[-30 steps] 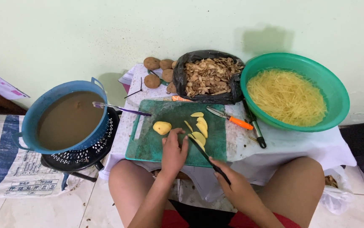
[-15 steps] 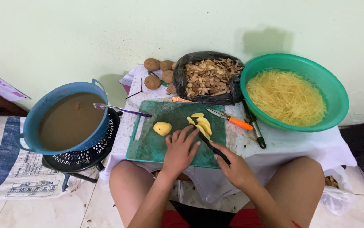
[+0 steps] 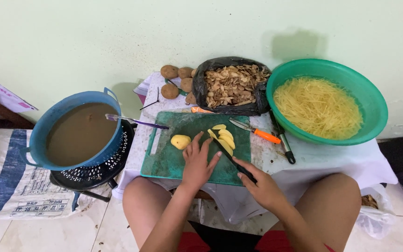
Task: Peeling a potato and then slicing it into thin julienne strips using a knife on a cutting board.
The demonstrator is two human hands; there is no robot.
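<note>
My right hand (image 3: pixel 260 185) grips a black-handled knife (image 3: pixel 229 156) whose blade reaches up among the yellow potato slices (image 3: pixel 223 137) on the green cutting board (image 3: pixel 173 161). Flat on the board just left of the slices rests my left hand (image 3: pixel 197 161), fingers spread, touching them. A peeled potato half (image 3: pixel 180 141) lies to the left of that hand.
A blue pot of brown water (image 3: pixel 77 133) sits on a black basket at left. A black bag of peelings (image 3: pixel 231 86), unpeeled potatoes (image 3: pixel 175 80) and a green bowl of shredded potato (image 3: pixel 325 107) stand behind. An orange-handled knife (image 3: pixel 255 132) and a black-handled peeler (image 3: pixel 283 142) lie beside the board.
My left hand moved up the board onto the slices. The right hand with the knife came up and in, so the blade now lies against the slices.
</note>
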